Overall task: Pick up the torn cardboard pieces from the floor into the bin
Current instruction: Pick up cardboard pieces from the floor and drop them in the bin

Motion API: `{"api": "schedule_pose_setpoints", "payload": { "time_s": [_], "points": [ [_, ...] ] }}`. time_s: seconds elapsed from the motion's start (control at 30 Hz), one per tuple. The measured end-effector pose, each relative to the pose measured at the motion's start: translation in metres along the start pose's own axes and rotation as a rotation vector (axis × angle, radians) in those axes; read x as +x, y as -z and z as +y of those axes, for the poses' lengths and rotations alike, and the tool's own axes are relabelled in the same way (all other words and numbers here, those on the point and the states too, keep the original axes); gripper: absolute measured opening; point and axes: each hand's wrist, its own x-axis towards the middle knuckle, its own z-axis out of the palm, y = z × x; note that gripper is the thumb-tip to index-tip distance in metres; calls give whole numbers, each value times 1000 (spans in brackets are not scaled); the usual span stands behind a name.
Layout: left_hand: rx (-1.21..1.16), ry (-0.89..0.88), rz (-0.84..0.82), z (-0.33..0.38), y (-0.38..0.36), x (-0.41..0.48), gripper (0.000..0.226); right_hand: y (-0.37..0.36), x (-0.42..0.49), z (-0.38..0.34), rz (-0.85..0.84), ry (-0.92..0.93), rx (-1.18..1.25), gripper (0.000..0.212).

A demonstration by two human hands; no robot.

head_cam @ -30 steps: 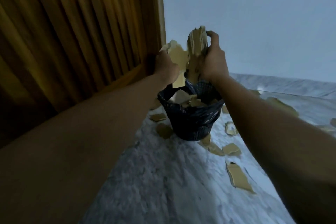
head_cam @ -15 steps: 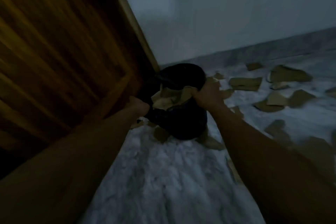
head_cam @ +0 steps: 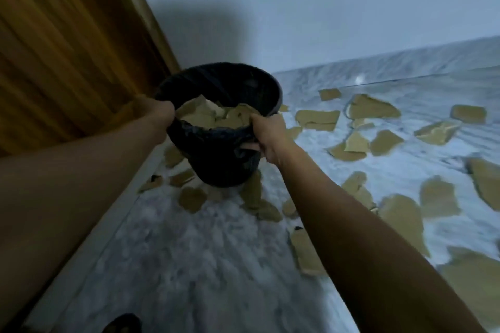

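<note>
**Cardboard heaped in the bin, plenty left on the floor**

Torn brown cardboard pieces [head_cam: 216,116] fill the round black bin [head_cam: 224,167] almost to its rim. Many more lie scattered over the grey marble floor [head_cam: 189,265], mostly to your right. Your left hand [head_cam: 162,113] grips the rim's left side. Your right hand [head_cam: 267,135] clamps the rim and the black plastic liner [head_cam: 200,135] together. The bin tilts toward you, so a jerk could spill the top scraps or pull the liner loose. Scraps ring the base, a brown wooden door [head_cam: 67,48] crowds your left, and a pale wall [head_cam: 324,8] stands behind.
</note>
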Motion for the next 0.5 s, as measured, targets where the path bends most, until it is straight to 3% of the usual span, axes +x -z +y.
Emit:
{"api": "schedule_pose_setpoints", "payload": {
  "time_s": [0.07,0.17,0.37,0.5],
  "points": [
    [-23,-90,-79,72,8,-148,65,26,6,-6,47,47,52,21],
    [-31,-180,-40,109,-17,-238,55,66,13,-15,183,136,88,32],
    [78,-363,-470,117,-99,-325,64,158,6,-39,599,410,7,62],
    [129,-444,-642,123,-143,-373,62,211,-12,-50,749,481,41,66]
  ]
}}
